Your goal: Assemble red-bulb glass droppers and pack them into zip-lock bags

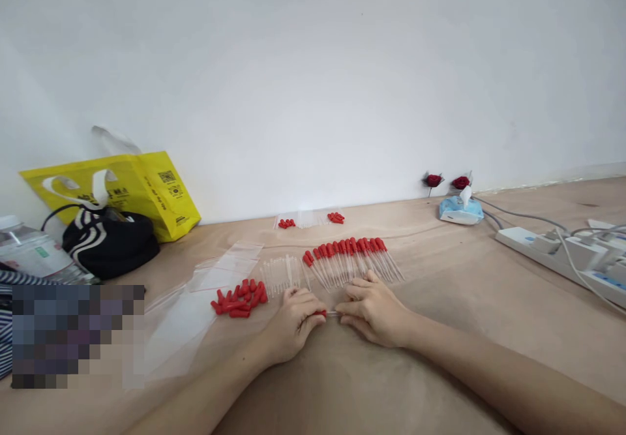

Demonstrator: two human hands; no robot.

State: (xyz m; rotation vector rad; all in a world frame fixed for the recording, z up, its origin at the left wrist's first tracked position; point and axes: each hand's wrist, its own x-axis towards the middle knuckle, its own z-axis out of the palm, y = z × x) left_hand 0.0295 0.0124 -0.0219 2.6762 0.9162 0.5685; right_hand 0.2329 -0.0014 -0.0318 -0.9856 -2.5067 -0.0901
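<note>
My left hand [297, 321] pinches a red rubber dropper bulb [320, 313]. Out of its right side runs a clear glass tube [333, 314], whose other end is between the fingers of my right hand [374, 311]. Bulb and tube lie in one line, low over the table; how far one sits inside the other is hidden by my fingers. Behind my hands is a row of droppers [349, 259] with red bulbs at their far ends. Bare glass tubes [281, 275] lie left of that row, and a pile of loose red bulbs [242, 299] is beside them.
Clear zip bags [183, 327] lie on the left, with a yellow bag [147, 194], a black pouch [115, 242] and a plastic bottle [36, 249] beyond. More bagged bulbs [336, 218] rest by the wall. A wipes pack [460, 210] and a power strip [562, 255] stand right.
</note>
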